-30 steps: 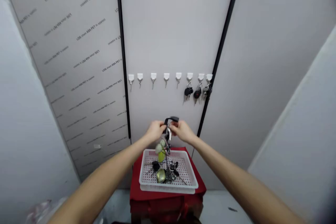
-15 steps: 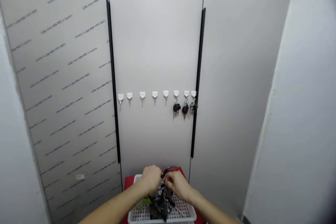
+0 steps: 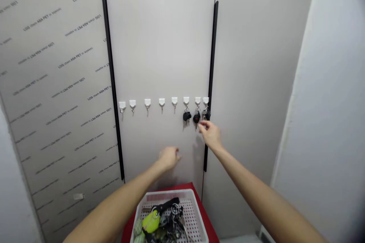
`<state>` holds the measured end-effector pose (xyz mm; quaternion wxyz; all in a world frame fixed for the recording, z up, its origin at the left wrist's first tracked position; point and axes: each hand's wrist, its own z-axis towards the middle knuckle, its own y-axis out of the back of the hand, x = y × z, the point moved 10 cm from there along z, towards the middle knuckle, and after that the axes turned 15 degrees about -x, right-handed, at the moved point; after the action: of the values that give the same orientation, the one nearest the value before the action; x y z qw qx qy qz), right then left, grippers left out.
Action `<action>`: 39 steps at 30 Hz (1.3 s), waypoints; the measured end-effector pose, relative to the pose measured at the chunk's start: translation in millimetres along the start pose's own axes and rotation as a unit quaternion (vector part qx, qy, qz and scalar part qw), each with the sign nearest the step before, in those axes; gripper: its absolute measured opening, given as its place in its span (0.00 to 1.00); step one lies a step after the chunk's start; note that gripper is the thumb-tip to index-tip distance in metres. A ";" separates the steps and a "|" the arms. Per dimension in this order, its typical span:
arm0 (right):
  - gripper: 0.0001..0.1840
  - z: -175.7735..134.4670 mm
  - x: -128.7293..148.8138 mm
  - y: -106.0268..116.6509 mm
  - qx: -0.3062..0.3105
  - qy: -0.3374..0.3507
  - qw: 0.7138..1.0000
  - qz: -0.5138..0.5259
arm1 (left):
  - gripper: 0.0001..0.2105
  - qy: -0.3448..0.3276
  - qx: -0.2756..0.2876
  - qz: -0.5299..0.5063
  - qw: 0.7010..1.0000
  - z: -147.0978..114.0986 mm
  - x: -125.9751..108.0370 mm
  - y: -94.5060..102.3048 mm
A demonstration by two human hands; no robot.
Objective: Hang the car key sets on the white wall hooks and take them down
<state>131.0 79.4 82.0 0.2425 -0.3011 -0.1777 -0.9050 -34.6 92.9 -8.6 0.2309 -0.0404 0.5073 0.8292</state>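
In the head view, the printed film on the left-hand panel (image 3: 76,60) carries slanting lines reading "LOG chem ASA PET in", the last word too blurred to make out; some lines run upside down. A round black key (image 3: 196,117) bears a small red mark, too small to read.

Eight white hooks (image 3: 161,101) run across the middle panel (image 3: 158,45). The three nearest its right edge carry keys: a dark key bunch (image 3: 186,116), the round black key, and a mixed key set (image 3: 205,115) beside the black strip (image 3: 213,49). The dark bunch and the round key hang with their long axes close to vertical, blades down.

The right hand (image 3: 210,133) has its bent fingers just below the round key and the mixed set; whether they grip or touch anything cannot be told. The left hand (image 3: 169,157), blurred, is released, fingers loosely bent, above the basket's far edge.

The white basket (image 3: 200,220) sits on a red box (image 3: 205,212). Inside, a yellow-green tag (image 3: 150,222) lies towards the left edge, a black strap (image 3: 168,205) slants towards the far edge, and a slim metal key (image 3: 186,231) points towards the near right corner.
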 end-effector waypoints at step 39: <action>0.05 -4.6 53.0 -18.1 0.075 0.094 0.991 0.052 | 0.10 0.044 -0.204 -0.127 0.970 102.9 -45.3 120.4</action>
<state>81.8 74.5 108.8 0.3266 -0.2042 -0.2058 -0.8996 -28.1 120.4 153.7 0.2988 -0.1877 0.3276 0.8765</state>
